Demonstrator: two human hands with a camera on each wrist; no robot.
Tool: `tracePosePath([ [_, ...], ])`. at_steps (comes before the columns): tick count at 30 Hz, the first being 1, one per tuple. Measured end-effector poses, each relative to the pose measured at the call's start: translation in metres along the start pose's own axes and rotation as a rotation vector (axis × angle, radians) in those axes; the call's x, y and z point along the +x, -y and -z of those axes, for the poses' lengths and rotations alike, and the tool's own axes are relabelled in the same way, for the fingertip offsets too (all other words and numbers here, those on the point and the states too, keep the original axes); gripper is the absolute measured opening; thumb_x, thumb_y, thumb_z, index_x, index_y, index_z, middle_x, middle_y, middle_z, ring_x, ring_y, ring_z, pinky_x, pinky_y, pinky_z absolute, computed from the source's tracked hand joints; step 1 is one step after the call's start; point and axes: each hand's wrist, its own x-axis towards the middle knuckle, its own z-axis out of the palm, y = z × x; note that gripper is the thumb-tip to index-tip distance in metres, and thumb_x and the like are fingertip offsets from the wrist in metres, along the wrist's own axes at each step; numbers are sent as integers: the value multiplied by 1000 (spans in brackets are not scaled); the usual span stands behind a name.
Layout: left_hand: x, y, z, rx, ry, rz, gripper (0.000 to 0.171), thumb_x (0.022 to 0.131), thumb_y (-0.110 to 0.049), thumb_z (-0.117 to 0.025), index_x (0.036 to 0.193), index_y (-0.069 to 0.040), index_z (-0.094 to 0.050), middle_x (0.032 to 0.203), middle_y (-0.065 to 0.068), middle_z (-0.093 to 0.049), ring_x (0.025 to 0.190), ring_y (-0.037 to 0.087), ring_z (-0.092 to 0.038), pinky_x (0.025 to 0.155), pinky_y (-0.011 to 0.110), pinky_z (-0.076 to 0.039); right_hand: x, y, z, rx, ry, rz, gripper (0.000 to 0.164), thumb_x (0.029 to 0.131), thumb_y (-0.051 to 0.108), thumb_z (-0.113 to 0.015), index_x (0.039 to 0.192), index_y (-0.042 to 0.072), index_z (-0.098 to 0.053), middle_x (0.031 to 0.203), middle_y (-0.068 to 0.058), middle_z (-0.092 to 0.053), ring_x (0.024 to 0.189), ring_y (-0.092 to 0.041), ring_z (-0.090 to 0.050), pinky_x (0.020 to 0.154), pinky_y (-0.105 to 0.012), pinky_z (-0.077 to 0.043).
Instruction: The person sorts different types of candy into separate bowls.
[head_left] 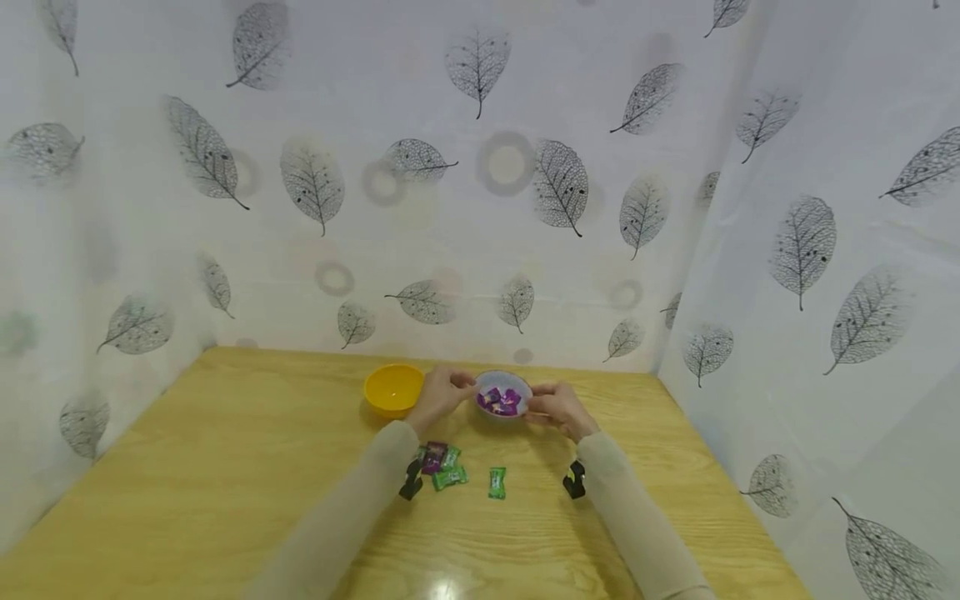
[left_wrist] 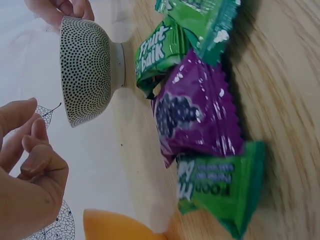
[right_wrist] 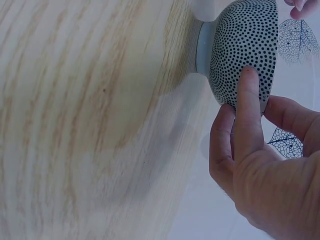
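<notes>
A small bowl with dark dots [head_left: 491, 380] [left_wrist: 82, 72] [right_wrist: 245, 45] stands upright on the table, with several purple-wrapped candies [head_left: 501, 402] inside. My right hand [head_left: 558, 408] [right_wrist: 265, 170] grips its right side, thumb near the rim and fingers against the outer wall. At the left of the bowl is my left hand [head_left: 442, 392] [left_wrist: 35, 180], fingers loosely bent, with nothing visible in them; the left wrist view shows a gap to the rim. Nearer to me, a purple candy [head_left: 434, 457] [left_wrist: 195, 107] lies among several green candies [head_left: 450, 477] [left_wrist: 220, 185].
An orange bowl [head_left: 393, 390] [left_wrist: 112, 227] stands just left of my left hand. One green candy [head_left: 497, 482] lies apart on the wooden table [head_left: 247, 467], between my forearms. Leaf-patterned sheeting [head_left: 465, 242] hangs behind the table and along its sides.
</notes>
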Motion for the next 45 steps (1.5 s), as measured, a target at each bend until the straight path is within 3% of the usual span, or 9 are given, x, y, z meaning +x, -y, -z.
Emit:
tracePosePath([
  [7, -9, 4, 8, 20, 66, -83, 16, 87, -16, -73, 98, -5, -75, 96, 4, -71, 87, 18, -57, 76, 30, -48, 0, -1, 1, 5, -9, -1, 45, 92, -9, -54, 136, -16, -45, 130, -38, -52, 89, -25, -70, 97, -44, -52],
  [17, -15, 5, 18, -27, 127, -60, 19, 90, -22, -71, 103, -8, -75, 99, 0, -72, 89, 16, -58, 76, 28, -51, -1, -2, 4, 4, -13, -7, 46, 92, -7, -56, 136, -15, -45, 129, -37, -52, 90, -25, -70, 93, -38, -55],
  [24, -25, 13, 31, -87, 166, -56, 16, 89, -15, -70, 102, -4, -73, 97, 4, -71, 84, 21, -61, 76, 32, -55, -1, -2, 3, 11, -3, -6, 46, 93, -8, -55, 136, -17, -44, 129, -38, -51, 88, -25, -71, 90, -37, -57],
  [29, -30, 19, 40, -42, 200, -94, 11, 90, -15, -70, 99, -9, -73, 96, 2, -71, 84, 16, -60, 76, 30, -55, -3, 0, 2, 5, 3, -8, 45, 94, -7, -53, 137, -15, -43, 131, -38, -50, 87, -23, -71, 92, -37, -56],
  [37, -38, 28, 51, 65, 242, -121, 17, 90, -14, -70, 103, -3, -72, 92, 2, -70, 83, 15, -59, 73, 27, -53, -2, 2, 2, -11, 7, -7, 45, 94, -6, -53, 137, -13, -45, 132, -36, -51, 91, -23, -71, 91, -35, -56],
  [45, -45, 33, 55, 111, 326, -95, 17, 88, -11, -71, 103, -5, -72, 92, -1, -70, 84, 15, -61, 78, 30, -55, -2, 1, 1, -17, 1, -5, 44, 93, -7, -55, 135, -14, -47, 129, -36, -53, 92, -26, -71, 89, -35, -57],
])
